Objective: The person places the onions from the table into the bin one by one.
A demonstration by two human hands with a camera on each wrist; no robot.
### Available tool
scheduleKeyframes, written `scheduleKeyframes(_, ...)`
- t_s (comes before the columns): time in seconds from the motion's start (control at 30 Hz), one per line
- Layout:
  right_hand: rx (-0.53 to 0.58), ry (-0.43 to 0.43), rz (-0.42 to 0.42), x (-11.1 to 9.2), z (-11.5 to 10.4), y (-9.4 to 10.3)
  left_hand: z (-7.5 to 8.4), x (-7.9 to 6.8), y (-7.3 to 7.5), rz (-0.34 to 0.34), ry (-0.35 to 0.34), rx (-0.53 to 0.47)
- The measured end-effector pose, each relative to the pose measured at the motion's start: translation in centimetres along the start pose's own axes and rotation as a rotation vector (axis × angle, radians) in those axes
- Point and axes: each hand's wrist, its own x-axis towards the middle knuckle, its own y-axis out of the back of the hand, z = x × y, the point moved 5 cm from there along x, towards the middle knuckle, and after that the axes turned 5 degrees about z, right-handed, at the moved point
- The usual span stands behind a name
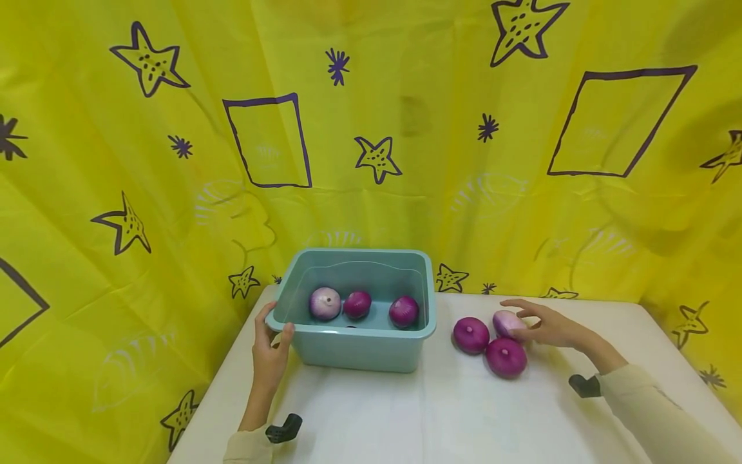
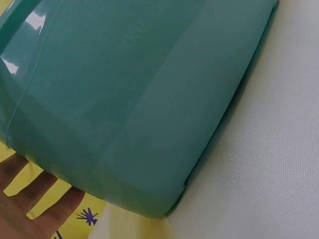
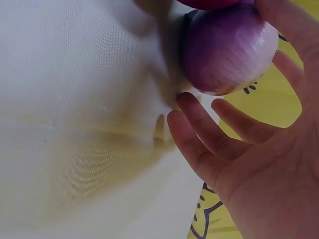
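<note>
My left hand holds the teal plastic bin at its front left corner, thumb at the front rim and fingers along the side. In the left wrist view those fingers lie against the bin's wall. Several onions sit inside, among them a pale one and a purple one. On the right, my right hand reaches around a pale purple onion, its thumb touching it. In the right wrist view the fingers are spread beside that onion.
Two purple onions lie close to the pale one on the white table. A yellow curtain with drawn stars hangs behind and along both sides. Black wrist pieces show at both sleeves.
</note>
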Motion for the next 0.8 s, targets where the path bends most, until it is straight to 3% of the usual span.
scheduleKeyframes(0.3,0.071,-0.027,-0.029,0.19,0.71,-0.31,0.15,0.09,-0.03,-0.005,0.007,-0.01)
scheduleKeyframes(0.8,0.069,-0.013,-0.029,0.15,0.68,-0.44,0.16,-0.02,0.03,-0.009,0.018,-0.004)
